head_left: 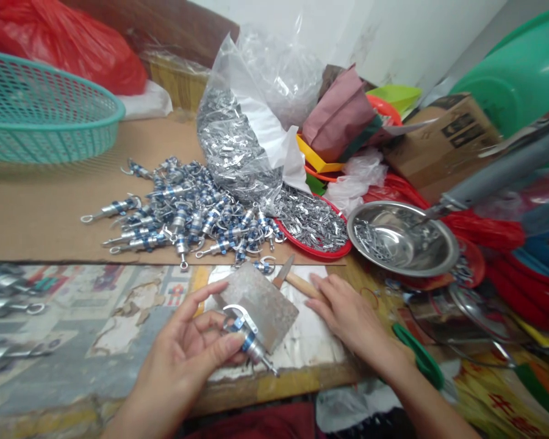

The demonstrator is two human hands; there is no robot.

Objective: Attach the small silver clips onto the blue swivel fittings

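Between the fingers and thumb of my left hand (196, 341) is a silver metal fitting (251, 341) with blue bands and a curved hook, its thin end angled down to the right. It is held above the near part of a flat, worn metal plate (260, 305). My right hand (343, 305) is closed on the wooden handle of a small hammer (302, 285), whose dark pointed head rests by the plate's upper right edge. Beyond the plate lies a heap of similar blue-banded fittings (192, 213).
A clear bag (233, 140) of small metal pieces stands behind a red tray (313, 225) of the same pieces. To the right is a steel bowl (402, 244) under a grey bar (498, 171). A turquoise basket (50, 116) sits at left, with more fittings (4, 305) nearer me.
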